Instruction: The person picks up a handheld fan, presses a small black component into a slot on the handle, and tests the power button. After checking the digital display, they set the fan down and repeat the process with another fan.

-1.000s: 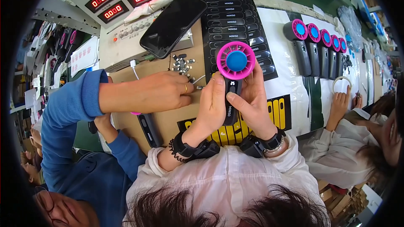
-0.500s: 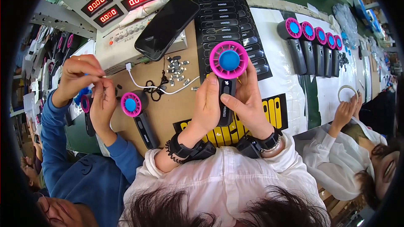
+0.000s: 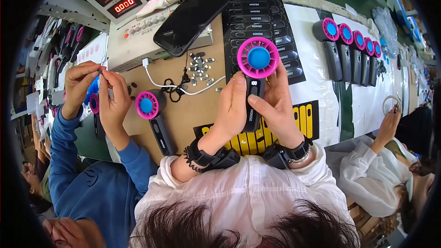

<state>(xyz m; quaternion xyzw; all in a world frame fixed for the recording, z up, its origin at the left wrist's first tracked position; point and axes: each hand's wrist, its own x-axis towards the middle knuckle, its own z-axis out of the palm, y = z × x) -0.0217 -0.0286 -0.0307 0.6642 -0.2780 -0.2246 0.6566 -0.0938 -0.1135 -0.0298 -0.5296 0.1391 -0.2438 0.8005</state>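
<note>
Head view. Handheld fan (image 3: 254,84), pink ring, blue hub, black handle: being held over the surface (image 3: 197,110), ring pointing away from the person. Left hand (image 3: 233,110): closing on the handle's left side, thumb lying near the ring. Right hand (image 3: 278,112): wrapping the right side, thumb resting on the handle's front, other fingers partly hiding behind. Yellow-striped sheet (image 3: 303,120): lying partly beneath the handle. Black label sheet (image 3: 257,11): lying beyond the fan. Five similar fans (image 3: 356,64): lining up at right.
</note>
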